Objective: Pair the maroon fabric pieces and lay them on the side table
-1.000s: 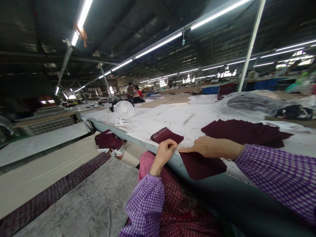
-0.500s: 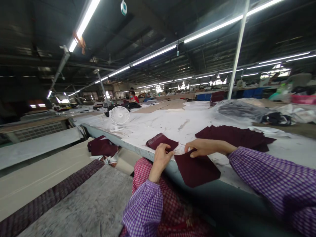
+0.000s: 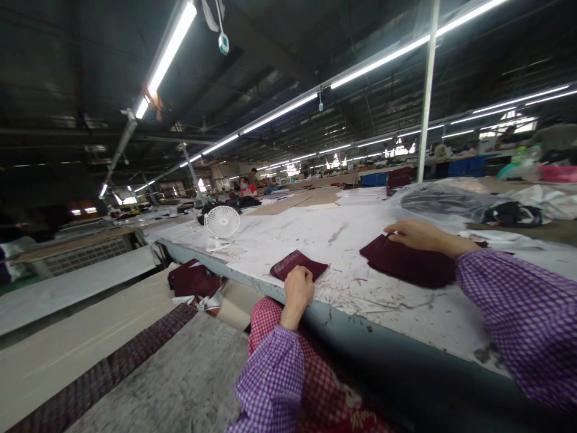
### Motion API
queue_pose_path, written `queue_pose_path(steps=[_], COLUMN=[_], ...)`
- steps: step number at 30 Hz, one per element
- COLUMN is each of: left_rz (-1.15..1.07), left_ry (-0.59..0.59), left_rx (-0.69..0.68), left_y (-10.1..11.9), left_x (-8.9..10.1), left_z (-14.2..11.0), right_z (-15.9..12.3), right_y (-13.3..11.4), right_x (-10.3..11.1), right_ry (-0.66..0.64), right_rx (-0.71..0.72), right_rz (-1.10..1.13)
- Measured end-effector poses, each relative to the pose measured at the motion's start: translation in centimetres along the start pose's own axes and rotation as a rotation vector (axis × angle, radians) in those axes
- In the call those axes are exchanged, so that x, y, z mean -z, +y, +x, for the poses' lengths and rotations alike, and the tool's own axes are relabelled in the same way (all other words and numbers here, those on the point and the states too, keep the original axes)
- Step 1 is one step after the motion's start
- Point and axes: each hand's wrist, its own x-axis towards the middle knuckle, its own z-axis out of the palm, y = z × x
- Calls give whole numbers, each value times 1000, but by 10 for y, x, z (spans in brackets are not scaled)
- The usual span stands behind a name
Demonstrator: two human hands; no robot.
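My left hand (image 3: 298, 290) is closed, its fingers curled at the near edge of a small dark maroon fabric piece (image 3: 292, 263) lying close to the table's edge. Whether anything is pinched in those fingers is hidden. Farther right, my right hand (image 3: 417, 234) grips a maroon fabric piece (image 3: 408, 263) along its upper edge, thumb and fingertips partly hidden. This piece lies over the fanned stack of similar pieces, which is mostly covered by it and by my hand.
A white fan (image 3: 222, 222) stands on the white-covered table (image 3: 333, 240). Clear plastic sheeting (image 3: 442, 201) lies behind my right hand. More maroon cloth (image 3: 195, 278) rests on a lower surface at left. A person in red (image 3: 247, 189) is far back.
My right hand has moved right and away from me, carrying the maroon piece from the table edge onto the stack. My left hand has stayed near the small piece, its fingers now curled in.
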Motion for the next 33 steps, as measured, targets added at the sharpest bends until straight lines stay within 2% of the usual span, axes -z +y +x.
queue_pose_path(steps=[2, 5, 7, 9, 13, 16, 19, 21, 24, 28, 33], left_rz=[-135, -259, -315, -396, -801, -981, -814, -631, -432, -352, -258], left_ry=[27, 53, 53, 53, 75, 246, 424, 468, 420, 360, 456], left_rx=[10, 0, 9, 42, 146, 180, 194, 175, 38, -111, -139], left_y=[-7, -12, -14, -17, -30, -44, -56, -60, -60, -53, -42], left_x=[-1, -1, 0, 0, 0, 6, 18, 26, 28, 20, 16], left_z=[1, 3, 4, 5, 1, -8, -18, -23, -28, -31, -36], right_z=[10, 28, 38, 46, 55, 57, 60, 62, 64, 64, 64], right_y=[-50, -122, -154, -173, -182, -180, -179, -178, -178, -178, -179], right_x=[-7, -29, -46, -61, -75, -77, -78, -78, -79, -81, -81], right_ry=[-63, -199, -249, -277, -255, -208, -175, -171, -167, -160, -137], right_rx=[69, 345, 457, 485, 479, 482, 343, 241, 183, 188, 125], right_rz=[2, 69, 89, 87, 110, 92, 117, 154, 182, 172, 154])
